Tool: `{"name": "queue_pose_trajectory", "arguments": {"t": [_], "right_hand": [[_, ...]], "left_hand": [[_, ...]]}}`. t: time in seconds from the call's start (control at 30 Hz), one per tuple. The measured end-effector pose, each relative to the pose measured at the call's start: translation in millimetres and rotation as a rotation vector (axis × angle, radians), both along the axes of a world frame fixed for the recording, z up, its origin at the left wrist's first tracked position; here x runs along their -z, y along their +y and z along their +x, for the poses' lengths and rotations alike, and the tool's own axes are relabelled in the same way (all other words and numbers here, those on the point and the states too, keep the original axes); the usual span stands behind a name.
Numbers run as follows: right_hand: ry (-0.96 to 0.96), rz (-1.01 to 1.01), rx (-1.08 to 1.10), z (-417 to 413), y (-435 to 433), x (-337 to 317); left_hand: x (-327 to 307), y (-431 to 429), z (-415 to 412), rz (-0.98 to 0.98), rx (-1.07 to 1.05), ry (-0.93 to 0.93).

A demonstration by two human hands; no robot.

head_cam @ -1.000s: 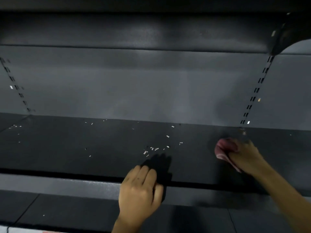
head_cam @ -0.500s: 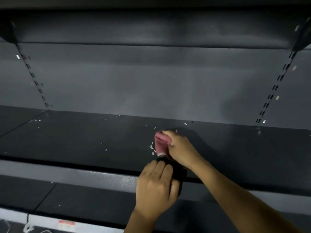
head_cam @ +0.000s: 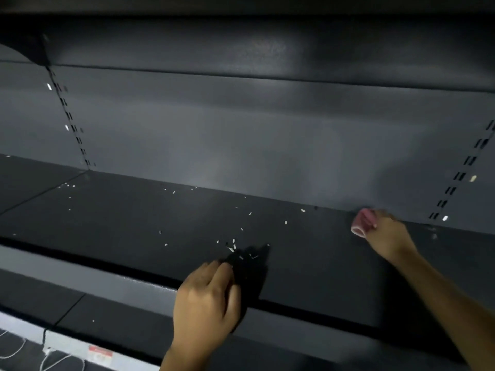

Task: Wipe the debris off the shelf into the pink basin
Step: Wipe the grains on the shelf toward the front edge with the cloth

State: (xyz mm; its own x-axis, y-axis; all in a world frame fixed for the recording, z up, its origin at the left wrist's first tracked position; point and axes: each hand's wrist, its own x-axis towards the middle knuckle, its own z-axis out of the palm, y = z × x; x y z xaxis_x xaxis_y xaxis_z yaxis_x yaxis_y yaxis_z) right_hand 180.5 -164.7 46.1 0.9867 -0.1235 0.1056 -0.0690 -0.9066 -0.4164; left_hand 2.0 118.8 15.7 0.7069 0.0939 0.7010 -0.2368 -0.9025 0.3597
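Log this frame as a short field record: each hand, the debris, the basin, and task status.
right hand: grips a pink cloth at the back of the shelf, near the rear wall
left hand: curled at the shelf's front edge; what it holds cannot be told
debris: small pale bits scattered over the shelf, densest just beyond the left hand
pink basin: not in view
status: debris not yet cleared

Right hand point(head_cam: 385, 231) with pink cloth point(head_cam: 360, 223) swung right, to shelf's back edge.
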Motion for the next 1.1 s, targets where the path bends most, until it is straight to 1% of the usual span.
{"name": "queue_pose_trajectory", "arguments": {"t": [0.1, 0.17, 0.27, 0.37, 0.47, 0.5, 0.57, 0.63, 0.7, 0.73, 0.77, 0.8, 0.87, 0.9, 0.93, 0.97, 1.0, 1.1], "right_hand": [[-0.061, -0.141, -0.071, 11, 33, 9], [-0.066, -0.103, -0.162, 10, 61, 9], [-0.074, -0.001, -0.370, 2, 112, 10], [-0.028, 0.045, -0.515, 2, 155, 5], [0.047, 0.082, -0.648, 5, 178, -3], [0.062, 0.135, -0.678, 4, 179, -5], [0.061, 0.323, -0.708, -2, 172, -8], [-0.015, 0.487, -0.662, -9, 153, -14], [-0.062, 0.540, -0.619, -15, 125, -19], [-0.068, 0.533, -0.595, -19, 110, -21], [-0.075, 0.480, -0.567, -24, 94, -20], [-0.075, 0.392, -0.533, -29, 80, -18], [-0.084, 0.124, -0.485, -43, 59, -3], [-0.051, 0.004, -0.526, -50, 56, 8], [-0.001, -0.069, -0.580, -59, 60, 16], [0.013, -0.086, -0.641, -66, 69, 25], [-0.014, -0.075, -0.690, -73, 82, 28], [-0.136, -0.038, -0.804, -84, 141, 25]], "left_hand": [[2, -2, 0, -0.013, -0.028, -0.006], [2, -3, 0, -0.018, -0.035, -0.006], [1, -4, -1, -0.027, -0.032, 0.007], [-2, -3, -4, 0.000, -0.020, 0.022], [-6, -1, -9, 0.027, 0.025, 0.045], [-7, -1, -10, 0.035, 0.046, 0.056], [-7, 2, -13, 0.004, 0.110, 0.087], [-9, 12, -15, -0.113, 0.215, 0.123], [-14, 31, -17, -0.217, 0.300, 0.182], [-18, 43, -19, -0.245, 0.327, 0.224], [-21, 56, -20, -0.251, 0.342, 0.246], [-23, 68, -20, -0.233, 0.343, 0.250], [-27, 89, -16, -0.195, 0.324, 0.232], [-27, 97, -13, -0.206, 0.312, 0.226], [-26, 103, -10, -0.215, 0.296, 0.222], [-25, 105, -7, -0.219, 0.284, 0.225], [-23, 104, -5, -0.203, 0.281, 0.231], [-19, 98, -4, -0.037, 0.283, 0.229]]}}
